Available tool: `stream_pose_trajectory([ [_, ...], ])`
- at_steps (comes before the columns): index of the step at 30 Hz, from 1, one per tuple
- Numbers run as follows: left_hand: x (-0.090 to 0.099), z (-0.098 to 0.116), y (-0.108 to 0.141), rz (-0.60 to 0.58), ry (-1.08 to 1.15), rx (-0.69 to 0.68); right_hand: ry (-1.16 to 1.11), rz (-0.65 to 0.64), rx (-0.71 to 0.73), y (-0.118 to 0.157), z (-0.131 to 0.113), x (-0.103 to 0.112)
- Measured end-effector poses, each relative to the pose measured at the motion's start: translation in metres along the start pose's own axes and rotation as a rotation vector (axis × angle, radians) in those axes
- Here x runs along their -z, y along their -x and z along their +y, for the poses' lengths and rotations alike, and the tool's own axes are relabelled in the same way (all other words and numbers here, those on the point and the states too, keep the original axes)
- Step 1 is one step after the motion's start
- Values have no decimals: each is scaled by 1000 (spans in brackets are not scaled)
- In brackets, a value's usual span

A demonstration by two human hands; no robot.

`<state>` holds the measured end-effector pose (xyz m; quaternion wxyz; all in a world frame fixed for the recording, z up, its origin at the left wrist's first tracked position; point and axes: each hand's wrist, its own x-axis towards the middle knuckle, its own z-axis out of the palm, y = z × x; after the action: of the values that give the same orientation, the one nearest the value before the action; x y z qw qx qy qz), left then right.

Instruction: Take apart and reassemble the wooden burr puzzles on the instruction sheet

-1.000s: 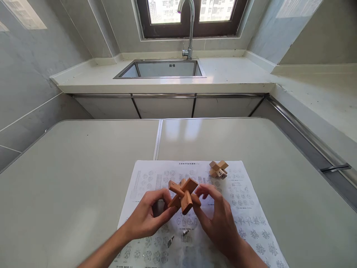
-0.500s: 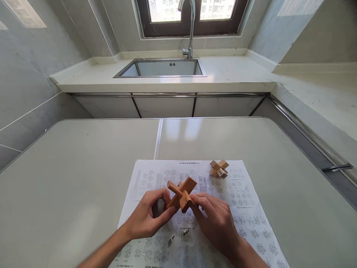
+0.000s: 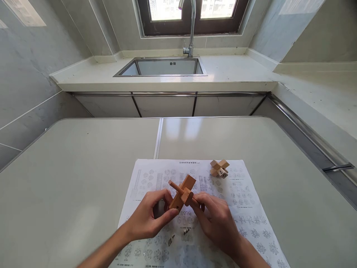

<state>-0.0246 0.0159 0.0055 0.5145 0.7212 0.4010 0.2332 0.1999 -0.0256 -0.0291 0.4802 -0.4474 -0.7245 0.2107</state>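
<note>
A reddish-brown wooden burr puzzle [image 3: 185,191] of crossed, interlocking bars is held between my two hands, just above a printed sheet. My left hand [image 3: 153,212] pinches the lower left end of a bar between thumb and fingers. On the other side, my right hand [image 3: 214,216] has its thumb and fingers closed on the bar pointing to the lower right. A second, lighter wooden burr puzzle [image 3: 219,168] with a marked end rests on the sheet beyond my right hand.
The white instruction sheet [image 3: 259,238], covered in small diagrams, lies on a pale table [image 3: 69,178] with a centre seam. Past the table are a counter [image 3: 228,70], a sink [image 3: 167,67] and a tap [image 3: 191,33] under a window.
The reddish-brown puzzle has turned between my fingers: its front bar now shows a different face and the upper left bar looks thinner. Both hands stay nearly in place.
</note>
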Motion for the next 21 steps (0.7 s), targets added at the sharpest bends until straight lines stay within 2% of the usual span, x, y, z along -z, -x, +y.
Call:
stream_pose_trajectory([
  [7,1,-2,-1,76,36,-127,163,132,206,1,2,4],
  [16,-1,-10,-1,-56,208,-92,221,43,307,5,-2,4],
  [21,0,-12,0,-27,145,-101,207,20,307,1,-6,4],
])
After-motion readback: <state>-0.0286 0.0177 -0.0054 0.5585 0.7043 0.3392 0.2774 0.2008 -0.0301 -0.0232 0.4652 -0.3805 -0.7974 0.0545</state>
